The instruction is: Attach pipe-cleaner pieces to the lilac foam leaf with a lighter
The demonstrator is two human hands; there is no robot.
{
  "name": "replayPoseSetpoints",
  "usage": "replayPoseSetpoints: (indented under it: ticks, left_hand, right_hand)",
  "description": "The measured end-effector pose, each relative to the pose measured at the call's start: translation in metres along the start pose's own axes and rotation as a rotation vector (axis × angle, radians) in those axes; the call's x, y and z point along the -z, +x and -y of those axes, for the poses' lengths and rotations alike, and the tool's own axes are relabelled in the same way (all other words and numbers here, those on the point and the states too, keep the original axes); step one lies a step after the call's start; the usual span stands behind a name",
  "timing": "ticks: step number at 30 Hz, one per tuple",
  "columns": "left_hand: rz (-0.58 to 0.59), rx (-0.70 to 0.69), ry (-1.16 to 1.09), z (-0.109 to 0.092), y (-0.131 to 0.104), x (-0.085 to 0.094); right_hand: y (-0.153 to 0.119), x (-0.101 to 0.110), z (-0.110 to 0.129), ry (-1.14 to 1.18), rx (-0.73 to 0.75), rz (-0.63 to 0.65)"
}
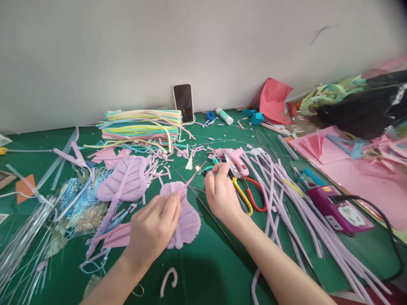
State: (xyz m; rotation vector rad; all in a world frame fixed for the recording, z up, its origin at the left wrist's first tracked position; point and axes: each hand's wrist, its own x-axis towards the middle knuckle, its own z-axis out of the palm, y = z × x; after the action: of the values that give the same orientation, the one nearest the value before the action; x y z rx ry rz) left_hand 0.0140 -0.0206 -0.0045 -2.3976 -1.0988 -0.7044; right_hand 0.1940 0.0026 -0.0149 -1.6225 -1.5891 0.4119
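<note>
**Green Tabletop (211, 258), Thickly Strewn**

Coloured stems (140, 132) are stacked at upper left of centre. Left of centre rests a purple leaf shape (122, 180); a ribbed purple piece (190, 220) lies at lower centre. Scissors (243, 197) and a pink glue gun (237, 160) sit right of centre, purple stems (343, 259) and a power strip (337, 209) farther right, shiny strands (25, 243) lower left.

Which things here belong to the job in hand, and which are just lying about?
Seemingly in use:
pink strip, in left hand
small flame
likely lighter, in right hand

Seemingly lying about:
scissors
glue stick
power strip
phone, propped upright
</note>
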Motion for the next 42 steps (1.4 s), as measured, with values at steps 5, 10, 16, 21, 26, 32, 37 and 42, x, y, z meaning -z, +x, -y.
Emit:
replayPoseSetpoints:
  ticks: [5,10,16,21,26,32,37,42]
  left_hand:
    - [0.013,-0.022,0.016,0.000,0.000,0.000]
    - [0.009,-0.018,0.016,0.000,0.000,-0.001]
    - [0.009,-0.008,0.013,0.000,0.001,-0.001]
    - [-0.005,-0.001,-0.010,0.001,0.001,-0.002]
    - [-0.046,0.004,-0.021,0.000,0.002,-0.002]
    - [-0.042,0.011,-0.009,0.000,0.001,-0.003]
    - [-0.030,0.010,-0.004,0.001,0.001,-0.003]
    - [-0.023,0.028,0.013,0.003,0.001,-0.004]
  right_hand:
    - [0.001,0.000,-0.001,-0.035,0.008,0.016]
    - [-0.001,0.000,0.001,-0.015,-0.032,0.040]
    - [-0.004,-0.001,0.005,-0.059,-0.040,0.119]
    - [-0.007,-0.006,0.004,-0.149,0.031,0.120]
    - [-0.009,-0.006,0.009,-0.292,0.052,0.232]
    - [-0.011,-0.006,0.012,-0.358,0.086,0.292]
    - [-0.015,-0.011,0.007,-0.328,0.161,0.255]
    - [-0.011,-0.014,0.004,-0.106,-0.004,0.121]
